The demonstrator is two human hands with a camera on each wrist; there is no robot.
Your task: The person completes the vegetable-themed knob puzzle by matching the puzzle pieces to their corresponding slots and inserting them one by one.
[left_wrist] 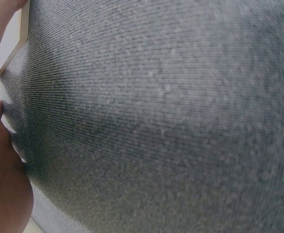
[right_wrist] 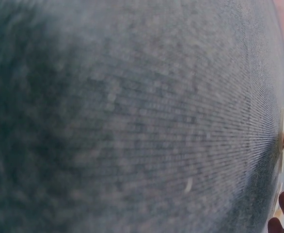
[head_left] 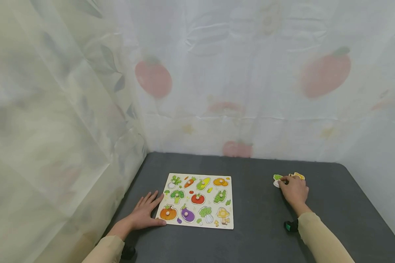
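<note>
My left hand (head_left: 146,213) lies with its fingers spread at the left edge of a pale wooden vegetable puzzle board (head_left: 228,212). Its thumb touches the board's lower left corner, also seen in the left wrist view as a board corner (left_wrist: 23,24). Knobs stand on several of the vegetables, such as the pumpkin (head_left: 168,213) and the eggplant (head_left: 187,214). Far to the right, my right hand (head_left: 294,191) pinches a green-and-white puzzle piece (head_left: 276,177) with bent fingers, which partly hide it. A yellow puzzle piece (head_left: 299,176) shows just beyond that hand.
The dark grey tabletop (head_left: 253,219) spreads between the board and the loose pieces. A printed curtain (head_left: 197,91) hangs behind the table, and another sheet (head_left: 69,146) closes in the left side. Small dark devices (head_left: 291,225) are strapped at both wrists.
</note>
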